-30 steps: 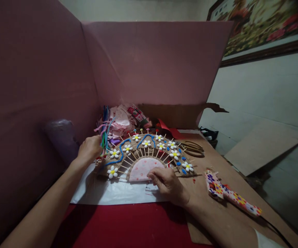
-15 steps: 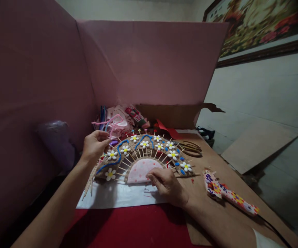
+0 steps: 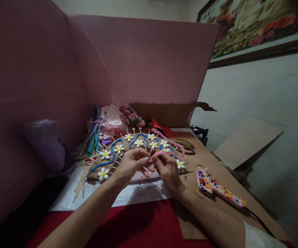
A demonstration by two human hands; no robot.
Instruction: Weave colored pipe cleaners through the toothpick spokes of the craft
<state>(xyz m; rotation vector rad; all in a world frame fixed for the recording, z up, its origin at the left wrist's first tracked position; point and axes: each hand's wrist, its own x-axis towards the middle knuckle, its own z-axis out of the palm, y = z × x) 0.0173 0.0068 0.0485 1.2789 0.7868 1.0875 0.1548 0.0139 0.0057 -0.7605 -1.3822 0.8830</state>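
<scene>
Head camera view: A person's right hand (image 3: 168,174) pinches a pink fuzzy stem (image 3: 183,150) between thumb and forefinger, its free length looping above the right side of a twine-wrapped, fan-shaped piece (image 3: 125,142) decorated with white-petaled flowers and wavy blue lines. The left hand (image 3: 132,165), fingers bent, meets the right in front of the fan; whether it also grips the stem cannot be told. The fan lies on a white sheet (image 3: 151,197), with thin wooden sticks (image 3: 80,186) at its left end. A flower-patterned, gun-shaped tool (image 3: 218,189) rests at right on brown board (image 3: 203,156); pink scraps (image 3: 113,115) are heaped behind.
</scene>
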